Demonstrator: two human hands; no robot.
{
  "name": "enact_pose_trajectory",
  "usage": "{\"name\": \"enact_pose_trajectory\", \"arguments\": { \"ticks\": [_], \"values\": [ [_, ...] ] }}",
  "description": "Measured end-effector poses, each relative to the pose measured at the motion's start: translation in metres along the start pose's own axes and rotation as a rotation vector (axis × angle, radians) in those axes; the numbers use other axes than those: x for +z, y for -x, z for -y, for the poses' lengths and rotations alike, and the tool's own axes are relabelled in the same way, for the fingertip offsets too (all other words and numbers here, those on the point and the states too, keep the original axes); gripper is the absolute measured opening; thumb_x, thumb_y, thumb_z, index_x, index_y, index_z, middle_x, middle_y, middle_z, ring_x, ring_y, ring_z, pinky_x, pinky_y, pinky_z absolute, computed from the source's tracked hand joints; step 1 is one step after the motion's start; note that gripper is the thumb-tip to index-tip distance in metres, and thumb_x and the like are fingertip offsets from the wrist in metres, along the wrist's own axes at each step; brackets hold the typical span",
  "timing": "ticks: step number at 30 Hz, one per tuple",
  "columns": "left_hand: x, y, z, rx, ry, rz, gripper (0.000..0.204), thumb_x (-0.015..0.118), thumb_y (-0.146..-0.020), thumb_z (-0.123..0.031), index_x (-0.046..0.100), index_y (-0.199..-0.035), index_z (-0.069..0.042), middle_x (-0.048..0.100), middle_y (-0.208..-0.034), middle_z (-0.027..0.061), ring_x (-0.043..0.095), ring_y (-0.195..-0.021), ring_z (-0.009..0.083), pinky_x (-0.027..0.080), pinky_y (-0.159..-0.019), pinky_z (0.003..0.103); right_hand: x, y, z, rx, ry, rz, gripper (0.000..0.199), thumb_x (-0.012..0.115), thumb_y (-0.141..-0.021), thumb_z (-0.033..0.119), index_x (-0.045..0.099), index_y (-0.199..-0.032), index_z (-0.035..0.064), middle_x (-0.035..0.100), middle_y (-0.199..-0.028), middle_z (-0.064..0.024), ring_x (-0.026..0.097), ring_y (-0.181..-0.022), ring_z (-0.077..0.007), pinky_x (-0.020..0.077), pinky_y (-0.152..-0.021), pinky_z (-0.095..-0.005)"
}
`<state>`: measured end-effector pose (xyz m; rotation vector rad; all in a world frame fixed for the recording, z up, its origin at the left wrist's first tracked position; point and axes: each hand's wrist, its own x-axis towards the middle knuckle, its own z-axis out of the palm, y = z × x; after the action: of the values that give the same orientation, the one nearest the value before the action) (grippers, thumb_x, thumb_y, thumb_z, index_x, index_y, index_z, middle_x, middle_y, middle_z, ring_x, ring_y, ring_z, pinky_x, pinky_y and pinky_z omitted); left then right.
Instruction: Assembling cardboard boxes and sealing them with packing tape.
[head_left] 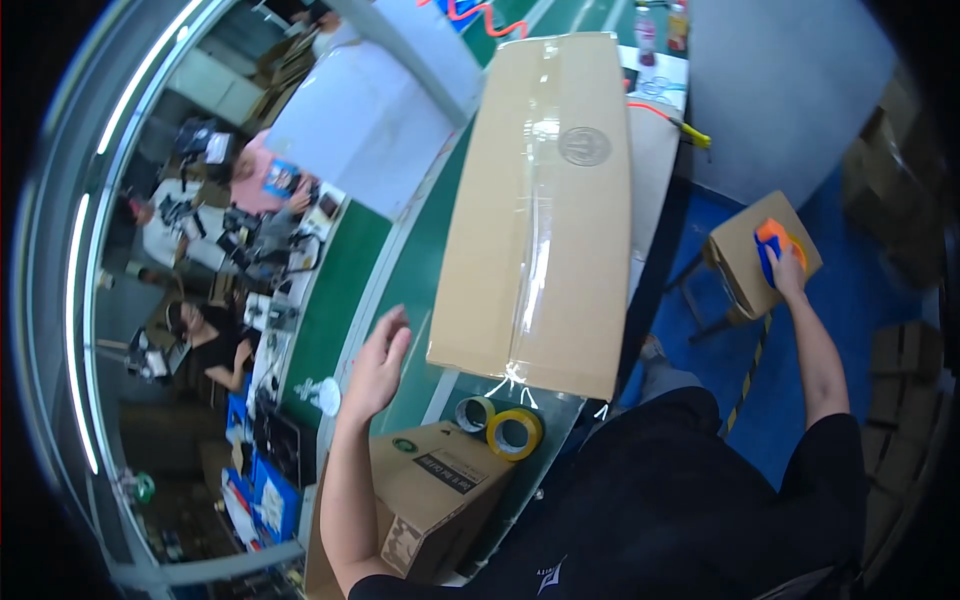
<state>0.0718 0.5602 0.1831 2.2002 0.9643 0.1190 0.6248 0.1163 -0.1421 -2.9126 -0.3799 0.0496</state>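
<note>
A long brown carton (490, 200) lies on the green bench, with shiny clear tape running down its middle seam. My left hand (378, 365) hovers just left of the carton's near end, open, fingers loosely extended and holding nothing. Far out to the right, my right hand (790, 270) grips an orange and blue tape dispenser (769, 238) with a yellow part at its side. The dispenser is at the brown top of a stool (792, 210); I cannot tell whether it rests there. Some of its body is hidden by my fingers.
A yellow tape roll (537, 434) and a paler roll (488, 408) sit by the carton's near end. Another carton (400, 475) stands below. A yellow-handled tool (695, 136) on a red cord and bottles (646, 40) are beyond. Co-workers (215, 345) sit left.
</note>
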Motion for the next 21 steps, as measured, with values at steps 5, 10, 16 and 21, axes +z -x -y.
{"name": "enact_pose_trajectory", "arguments": {
  "ticks": [5,10,16,21],
  "values": [
    [0.016,0.028,-0.102,0.457,-0.552,-0.100,0.065,0.066,-0.084,-0.013,0.045,-0.145,-0.013,0.033,-0.156,0.0129,0.024,-0.146,0.0342,0.018,-0.118,0.052,0.061,0.021,-0.022,0.066,0.040,0.053,0.064,0.046,-0.095,0.059,0.046,-0.120,-0.0006,0.066,-0.098,-0.0306,0.063,-0.094,-0.0469,0.0499,-0.081,-0.0542],
    [0.067,0.024,-0.105,0.481,-0.614,0.087,0.064,0.052,-0.092,-0.040,0.037,-0.150,-0.016,0.032,-0.156,0.0083,0.022,-0.147,0.0348,0.015,-0.118,0.055,0.058,0.016,-0.015,0.098,0.041,-0.018,0.065,0.046,-0.094,0.060,0.051,-0.116,-0.0009,0.064,-0.103,-0.0307,0.062,-0.099,-0.0476,0.0485,-0.083,-0.0545],
    [0.078,0.012,-0.086,0.585,-0.663,0.049,0.072,0.038,-0.092,-0.056,0.041,-0.147,-0.010,0.035,-0.154,0.0131,0.025,-0.145,0.0371,0.014,-0.118,0.054,-0.137,0.080,0.121,-0.281,-0.589,-0.095,0.030,0.056,-0.097,0.028,0.065,-0.094,0.0001,0.068,-0.101,-0.0181,0.065,-0.094,-0.0332,0.0522,-0.082,-0.0388],
    [0.066,0.020,-0.089,0.603,-0.737,0.069,0.085,0.066,-0.076,-0.041,0.034,-0.151,-0.016,0.032,-0.157,0.0046,0.027,-0.145,0.0327,0.023,-0.117,0.052,-0.251,0.170,0.275,-1.697,-0.867,0.037,0.028,0.071,-0.086,0.031,0.067,-0.099,0.0062,0.065,-0.111,-0.0125,0.062,-0.108,-0.0299,0.0513,-0.088,-0.0395]
  ]
}}
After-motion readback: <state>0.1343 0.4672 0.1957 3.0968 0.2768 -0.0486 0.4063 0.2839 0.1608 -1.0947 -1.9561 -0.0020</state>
